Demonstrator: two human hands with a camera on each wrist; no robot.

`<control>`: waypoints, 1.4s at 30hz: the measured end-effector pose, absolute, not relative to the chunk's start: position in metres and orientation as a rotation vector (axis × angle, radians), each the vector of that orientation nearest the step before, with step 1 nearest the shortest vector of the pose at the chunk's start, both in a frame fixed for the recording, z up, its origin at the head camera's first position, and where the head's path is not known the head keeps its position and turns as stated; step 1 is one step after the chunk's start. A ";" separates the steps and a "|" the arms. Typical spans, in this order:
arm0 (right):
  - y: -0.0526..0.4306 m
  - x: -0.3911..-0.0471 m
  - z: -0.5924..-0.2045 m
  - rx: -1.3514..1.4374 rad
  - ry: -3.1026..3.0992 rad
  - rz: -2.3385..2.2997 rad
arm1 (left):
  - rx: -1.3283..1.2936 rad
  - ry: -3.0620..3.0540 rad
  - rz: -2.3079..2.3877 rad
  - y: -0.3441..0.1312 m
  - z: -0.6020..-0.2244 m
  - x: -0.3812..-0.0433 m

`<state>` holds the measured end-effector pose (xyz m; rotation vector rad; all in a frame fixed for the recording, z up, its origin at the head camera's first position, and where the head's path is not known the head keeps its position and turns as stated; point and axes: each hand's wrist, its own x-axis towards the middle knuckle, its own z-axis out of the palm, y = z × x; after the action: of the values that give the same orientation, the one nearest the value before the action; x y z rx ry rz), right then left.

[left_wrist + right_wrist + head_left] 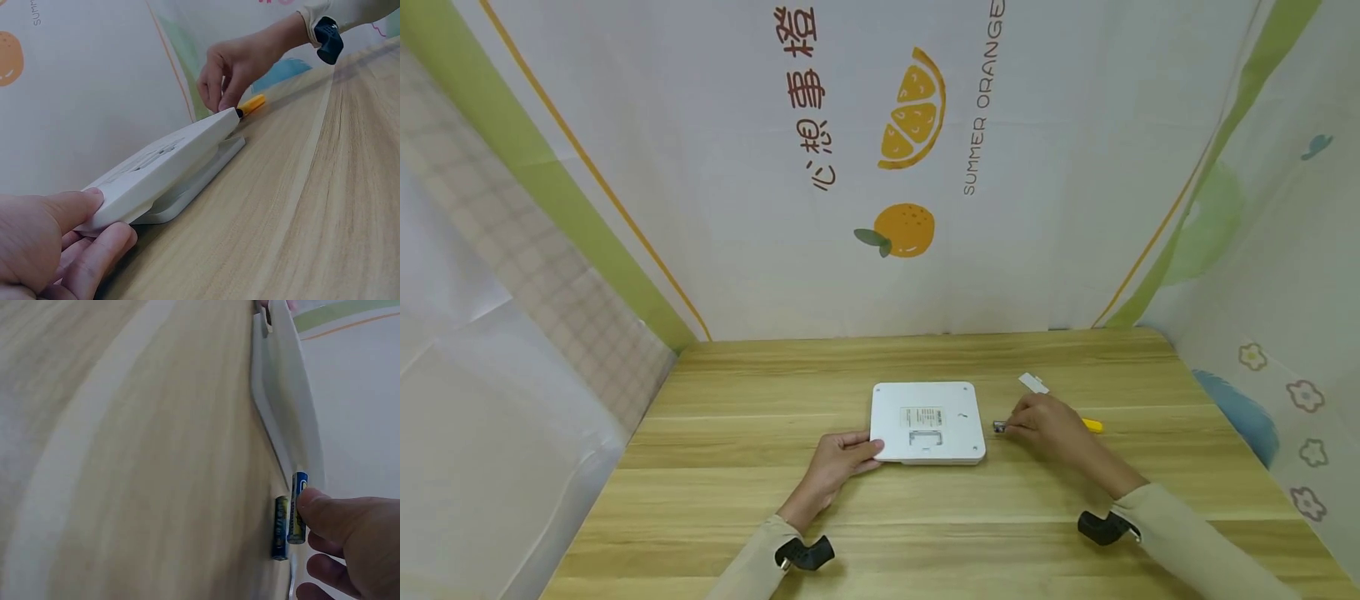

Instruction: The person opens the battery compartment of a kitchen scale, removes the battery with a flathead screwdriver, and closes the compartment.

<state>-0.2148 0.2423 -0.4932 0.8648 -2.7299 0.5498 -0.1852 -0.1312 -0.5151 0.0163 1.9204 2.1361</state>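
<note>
A white kitchen scale [891,400] lies face down on the table, its small battery compartment [927,439] uncovered. My left hand [838,460] grips its near left corner, thumb on top and fingers underneath. In the left wrist view, that edge of the scale [181,156] is tilted over the thinner plate [187,200] below. Just off the right side, my right hand [1047,425] pinches a blue-and-yellow battery [298,509] between thumb and fingers. A second battery [280,528] lies on the table right beside it.
A small white battery cover [1033,382] lies beyond my right hand. A yellow-handled tool [1092,426], partly hidden, lies to the right of that hand. Behind the wooden table [737,492] hangs a white cloth [760,250] with orange prints.
</note>
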 end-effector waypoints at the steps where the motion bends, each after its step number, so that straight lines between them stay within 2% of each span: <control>1: 0.243 -0.214 -0.496 0.871 -2.715 0.551 | 0.009 1.915 2.137 -0.131 -0.515 -0.186; 9: 0.244 -0.208 -0.510 0.877 -2.632 0.522 | 0.040 1.919 2.139 -0.132 -0.516 -0.186; 15: 0.249 -0.210 -0.501 0.789 -2.653 0.573 | 0.028 1.915 2.145 -0.132 -0.517 -0.186; 26: 0.288 -0.255 -0.471 0.460 -2.813 0.645 | 0.010 1.914 2.148 -0.132 -0.518 -0.186; 42: 0.288 -0.276 -0.495 0.262 -2.949 0.655 | 0.023 1.899 2.154 -0.133 -0.519 -0.186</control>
<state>-0.2756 0.2875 -0.4952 0.2623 -2.9492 0.6553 -0.1863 -0.1327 -0.5188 0.0228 1.8990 2.1538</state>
